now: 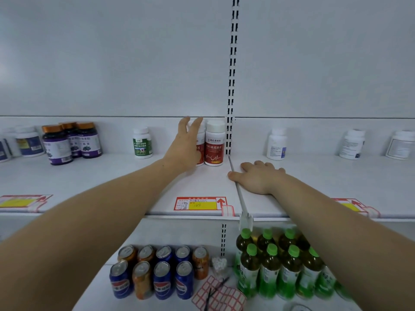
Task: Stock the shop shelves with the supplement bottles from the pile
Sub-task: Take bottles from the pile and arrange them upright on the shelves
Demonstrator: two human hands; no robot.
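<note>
Landmark: slotted upright (232,63) at back of upper shelf (112,176). Just left of it, red-label bottle (215,143), white cap, upright, Chinese text and a white heartbeat line on label; a second red bottle (199,151) stands touching it on the left, mostly hidden by left hand (184,147). Left hand fingers spread and straight, in front of that second bottle; can't tell if it touches it, not curled round it. Right hand (258,176) just right of the upright's foot, lying flat palm-down on the shelf, fingers relaxed, thumb at the divider rail (238,191), holding nothing. Further left of upright: green-label bottle (142,143), white cap, Chinese writing too small to read; then three purple bottles (71,141) with copper caps, blueberry picture; far left, white bottles with blue labels (29,141), blurred. Right of upright: three white bottles (277,144), well apart, labels turned away or unreadable. Shelf front edge left of upright: red and yellow price tag (197,203) with red arrow, handwriting, maybe "188". More tags at far left (22,202) and right (354,206). Lower shelf, left of upright line: Pepsi cans (161,279), blue, mixed with orange cans (142,280); red-bordered sticker sheet (221,295). Right of it: green-cap tea bottles (269,268).
</note>
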